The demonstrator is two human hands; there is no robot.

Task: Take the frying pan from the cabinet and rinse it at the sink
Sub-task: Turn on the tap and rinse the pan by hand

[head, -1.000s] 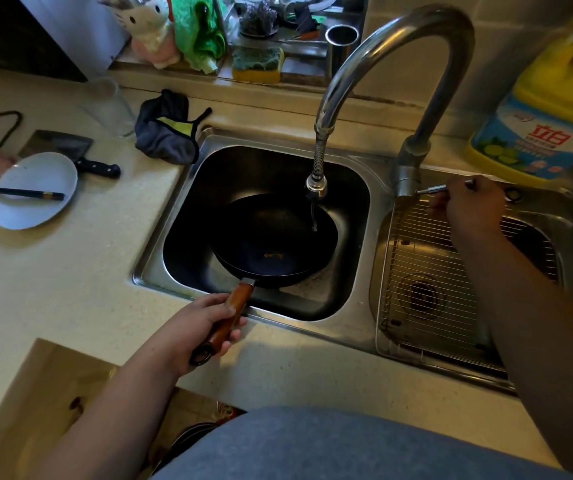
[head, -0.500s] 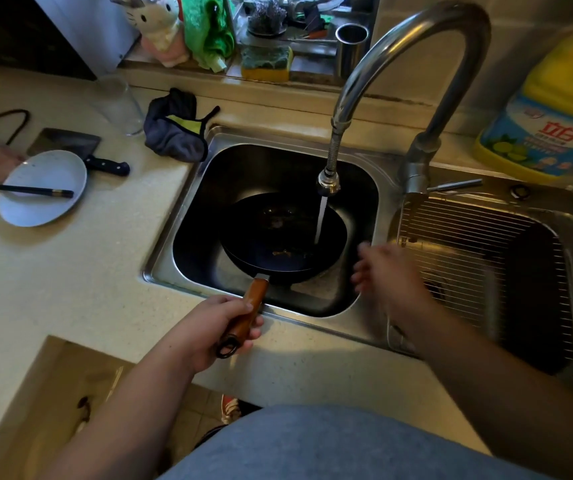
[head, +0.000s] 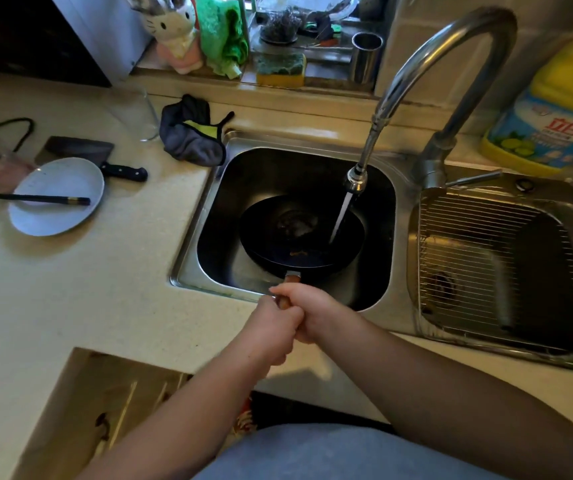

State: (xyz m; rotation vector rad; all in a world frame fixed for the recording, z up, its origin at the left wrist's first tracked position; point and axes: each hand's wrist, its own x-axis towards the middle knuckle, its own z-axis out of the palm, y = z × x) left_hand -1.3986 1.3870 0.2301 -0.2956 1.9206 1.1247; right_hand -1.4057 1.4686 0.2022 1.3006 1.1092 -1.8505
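Note:
A black frying pan (head: 298, 233) with a wooden handle sits in the left basin of the steel sink (head: 202, 265). Water streams from the curved faucet (head: 357, 174) into the pan's right side. My left hand (head: 274, 327) and my right hand (head: 316, 310) both grip the pan's handle at the sink's front edge, right hand closer to the pan. Most of the handle is hidden under the hands.
A wire rack (head: 492, 265) lies in the right basin. A white plate (head: 56, 195) with chopsticks, a cleaver (head: 84, 150), a glass (head: 136, 112) and a dark cloth (head: 191, 133) sit on the left counter. A yellow detergent bottle (head: 555, 112) stands at the back right.
The water came on after my right hand left the faucet lever. That hand then swung left and closed on the pan's handle beside my left hand.

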